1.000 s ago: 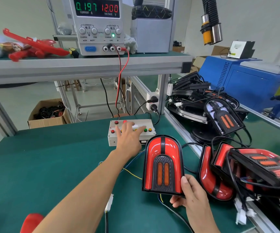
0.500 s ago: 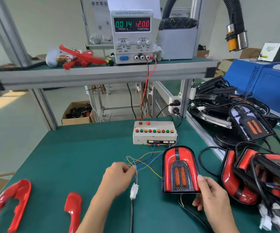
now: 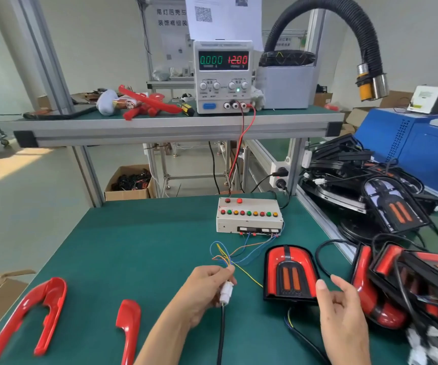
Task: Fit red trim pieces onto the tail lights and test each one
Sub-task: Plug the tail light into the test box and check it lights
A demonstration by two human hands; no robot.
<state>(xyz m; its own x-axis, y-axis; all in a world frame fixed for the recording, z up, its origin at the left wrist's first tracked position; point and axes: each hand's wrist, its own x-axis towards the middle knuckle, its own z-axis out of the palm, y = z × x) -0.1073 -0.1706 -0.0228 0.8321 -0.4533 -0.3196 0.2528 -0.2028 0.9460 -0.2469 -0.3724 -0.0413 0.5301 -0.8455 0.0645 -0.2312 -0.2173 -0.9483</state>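
- left hand point(image 3: 203, 293) pinches the white connector point(image 3: 226, 293) at the top end, fingers curled on it; thin coloured wires point(image 3: 235, 252) run from it up to the test box point(image 3: 249, 216), black cable point(image 3: 222, 335) hangs down from it toward the table edge
- right hand point(image 3: 341, 309) loose and half open, fingers spread, holding nothing; thumb tip just beside the lower right corner of the tail light point(image 3: 290, 275), can't tell if touching
- tail light lies flat on the green table mat point(image 3: 139, 248), right of centre, red trim fitted round its arch, two orange bars in the middle, unlit
- test box behind it, row of red/green/yellow buttons on top
- power supply point(image 3: 223, 76) on the upper shelf point(image 3: 175, 126), display reads 0.000 and 12.00; red and black leads drop toward the box
- loose U-shaped red trim point(image 3: 32, 314) on the mat at far left, a smaller straight red trim piece point(image 3: 128, 327) just right of it, well apart from the tail light
- pile of other tail lights point(image 3: 407, 288) with tangled black cables at the right edge, next to the right hand
- more red parts point(image 3: 146, 104) on the shelf left of the supply
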